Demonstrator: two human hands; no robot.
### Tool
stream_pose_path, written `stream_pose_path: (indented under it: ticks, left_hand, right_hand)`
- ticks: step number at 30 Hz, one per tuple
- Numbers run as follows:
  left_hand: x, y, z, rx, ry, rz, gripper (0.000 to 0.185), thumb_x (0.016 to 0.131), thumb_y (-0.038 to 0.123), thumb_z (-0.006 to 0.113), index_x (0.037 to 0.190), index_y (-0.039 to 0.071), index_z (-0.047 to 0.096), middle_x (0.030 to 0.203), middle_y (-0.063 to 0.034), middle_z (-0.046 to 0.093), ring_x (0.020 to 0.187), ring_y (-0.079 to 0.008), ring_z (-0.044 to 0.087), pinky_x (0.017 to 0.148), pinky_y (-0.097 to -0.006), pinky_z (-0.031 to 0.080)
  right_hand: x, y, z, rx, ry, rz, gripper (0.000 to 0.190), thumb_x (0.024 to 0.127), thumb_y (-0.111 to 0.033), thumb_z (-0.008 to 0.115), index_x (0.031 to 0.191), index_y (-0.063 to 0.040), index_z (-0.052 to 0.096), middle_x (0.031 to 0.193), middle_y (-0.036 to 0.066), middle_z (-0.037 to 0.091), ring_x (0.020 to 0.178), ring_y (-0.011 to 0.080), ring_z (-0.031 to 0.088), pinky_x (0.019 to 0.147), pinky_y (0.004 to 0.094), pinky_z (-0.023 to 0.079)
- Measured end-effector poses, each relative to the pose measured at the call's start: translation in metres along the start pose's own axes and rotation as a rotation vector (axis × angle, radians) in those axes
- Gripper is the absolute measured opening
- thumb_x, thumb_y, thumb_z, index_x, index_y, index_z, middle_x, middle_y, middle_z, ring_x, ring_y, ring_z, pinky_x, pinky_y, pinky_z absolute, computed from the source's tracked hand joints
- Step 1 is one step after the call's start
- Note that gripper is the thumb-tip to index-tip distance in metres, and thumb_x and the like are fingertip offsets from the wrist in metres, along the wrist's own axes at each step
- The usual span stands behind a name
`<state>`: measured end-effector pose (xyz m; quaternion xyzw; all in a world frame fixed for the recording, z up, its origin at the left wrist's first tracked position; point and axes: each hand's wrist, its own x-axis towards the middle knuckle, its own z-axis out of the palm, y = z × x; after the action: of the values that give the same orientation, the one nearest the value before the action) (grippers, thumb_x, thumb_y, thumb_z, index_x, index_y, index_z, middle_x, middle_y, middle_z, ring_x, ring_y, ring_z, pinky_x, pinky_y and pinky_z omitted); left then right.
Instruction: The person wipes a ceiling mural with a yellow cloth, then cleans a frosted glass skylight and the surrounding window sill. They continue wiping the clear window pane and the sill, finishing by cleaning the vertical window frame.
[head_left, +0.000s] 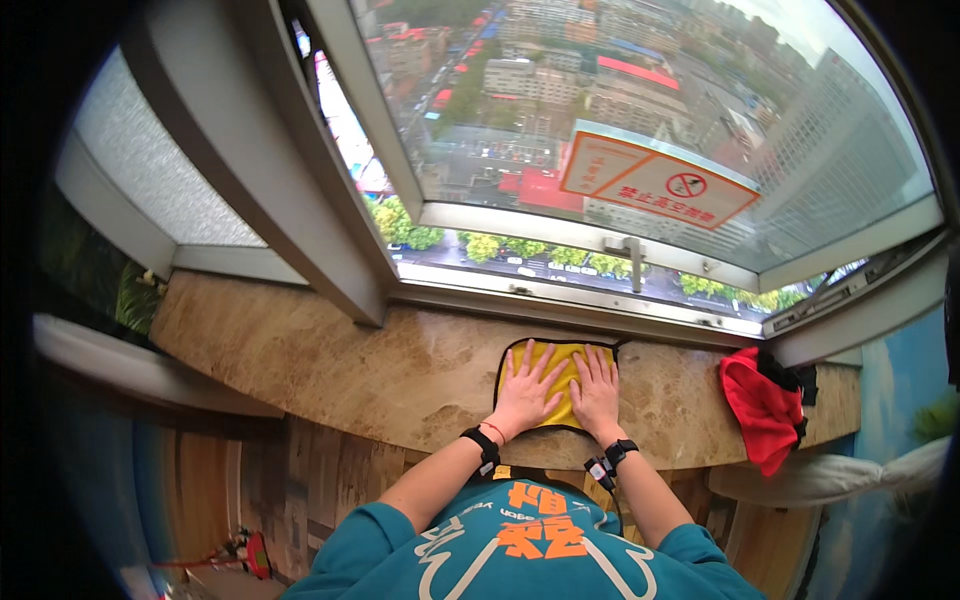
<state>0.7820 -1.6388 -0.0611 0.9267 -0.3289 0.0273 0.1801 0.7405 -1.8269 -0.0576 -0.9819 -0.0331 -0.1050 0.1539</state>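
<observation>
A yellow cloth (559, 412) with a black border lies spread flat on the brown marble windowsill (420, 375). My left hand (529, 391) rests palm down on its left part, fingers spread. Beside it my right hand (597, 388) presses flat on the right part, its fingers slightly apart. Neither hand grasps the cloth; both only touch its upper face. Both wrists carry dark bands with small devices, and a thin cord runs from the right one.
Behind the sill, a tilted window sash (525, 221) with a handle (636, 262) leaves a gap above the street. A warning sign (660, 180) is on its glass. A red and black cloth item (761, 412) hangs over the sill's right front edge. A grey post (300, 165) stands left.
</observation>
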Motion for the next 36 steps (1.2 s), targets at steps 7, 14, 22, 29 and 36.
stream_pose_path:
  ticks: [7,14,22,29,36]
  left_hand:
    - [0.015,0.044,0.013,-0.049,-0.101,0.275,0.068,0.100,0.050,0.051,0.162,0.025,0.036,0.171,-0.0100,0.022,0.158,-0.0436,0.009,0.121,-0.0710,0.010]
    - [0.016,0.068,0.019,-0.088,-0.161,0.470,0.067,0.100,0.050,0.051,0.160,0.023,0.039,0.171,-0.0112,0.023,0.158,-0.0441,0.011,0.121,-0.0712,0.011]
    - [0.017,0.095,0.026,-0.128,-0.248,0.603,0.066,0.100,0.050,0.051,0.159,0.021,0.041,0.171,-0.0120,0.022,0.158,-0.0440,0.011,0.121,-0.0708,0.010]
    - [0.022,0.123,0.033,-0.160,-0.241,0.611,0.068,0.098,0.052,0.053,0.158,0.019,0.044,0.171,-0.0137,0.024,0.159,-0.0436,0.009,0.121,-0.0703,0.009]
    - [0.043,0.176,0.055,-0.133,-0.233,0.586,0.070,0.097,0.054,0.055,0.158,0.020,0.044,0.171,-0.0144,0.023,0.158,-0.0446,0.008,0.122,-0.0696,0.006]
  right_hand:
    - [-0.066,0.024,-0.030,-0.036,0.046,0.234,0.054,0.099,-0.027,0.054,0.151,-0.013,0.049,0.163,0.012,0.039,0.152,0.0354,0.032,0.123,0.0571,0.022]
    - [-0.114,0.008,-0.036,-0.121,0.114,0.462,0.056,0.099,-0.028,0.056,0.152,-0.014,0.049,0.163,0.012,0.039,0.153,0.0349,0.032,0.122,0.0584,0.023]
    - [-0.149,-0.002,-0.025,-0.096,0.338,0.565,0.053,0.093,-0.020,0.051,0.144,-0.008,0.057,0.155,0.013,0.050,0.148,0.0342,0.041,0.122,0.0533,0.026]
    - [-0.162,0.041,-0.048,-0.127,0.345,0.530,0.052,0.092,-0.021,0.050,0.142,-0.010,0.060,0.154,0.012,0.052,0.145,0.0332,0.044,0.119,0.0519,0.030]
    - [-0.176,0.093,-0.068,-0.144,0.338,0.539,0.055,0.090,-0.020,0.053,0.144,-0.013,0.059,0.155,0.010,0.051,0.145,0.0327,0.044,0.118,0.0516,0.032]
